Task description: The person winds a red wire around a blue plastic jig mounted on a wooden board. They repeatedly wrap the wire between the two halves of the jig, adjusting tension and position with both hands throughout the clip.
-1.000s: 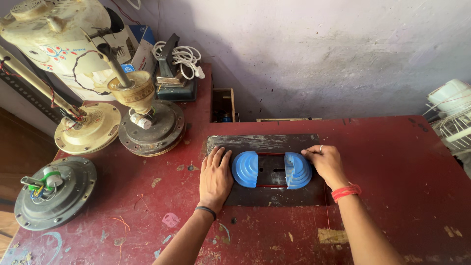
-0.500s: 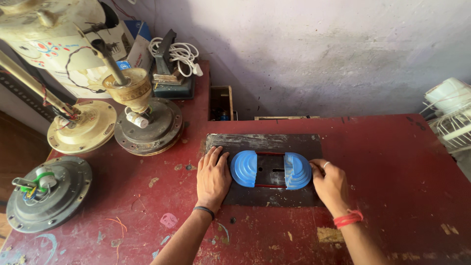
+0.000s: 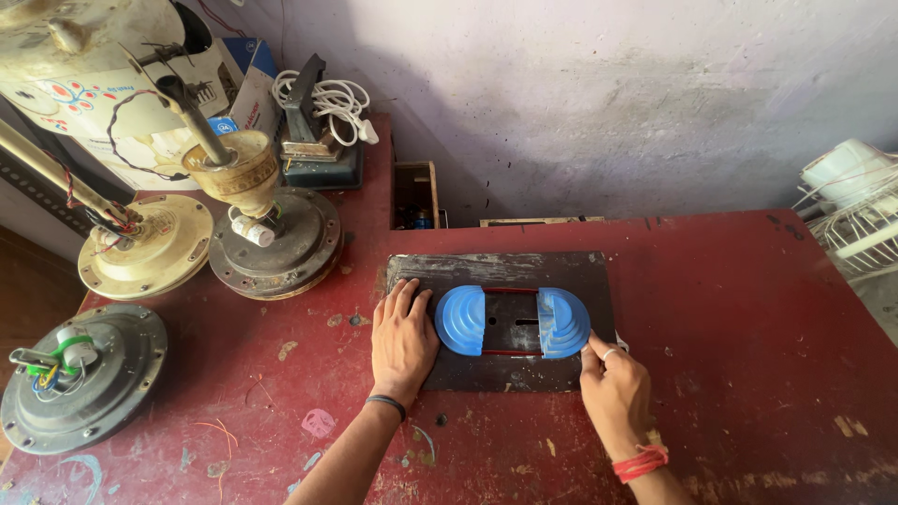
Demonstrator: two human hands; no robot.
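Note:
A dark metal plate point(image 3: 505, 271) lies on the red table point(image 3: 748, 309). Two blue stepped half-round pieces stand on it, one on the left point(image 3: 460, 320) and one on the right point(image 3: 564, 323), with thin red rods and a slotted gap between them. My left hand point(image 3: 402, 341) lies flat on the plate's left part, fingers apart, right beside the left blue piece. My right hand point(image 3: 615, 393) has its fingers curled over the plate's near right corner, just below the right blue piece. A black band is on my left wrist and a red thread on my right.
Ceiling-fan motors stand at the left: a dark one with a yellowish hub point(image 3: 271, 238), a cream one point(image 3: 145, 248) and a grey one with wires point(image 3: 79, 374). At the back are a white cable coil point(image 3: 327, 98) and a small wooden box point(image 3: 414, 196). A white wire fan guard point(image 3: 856, 224) is at the right edge.
My right hand has slid from the plate's far right side down to its near right corner. My left hand has stayed flat beside the left blue piece.

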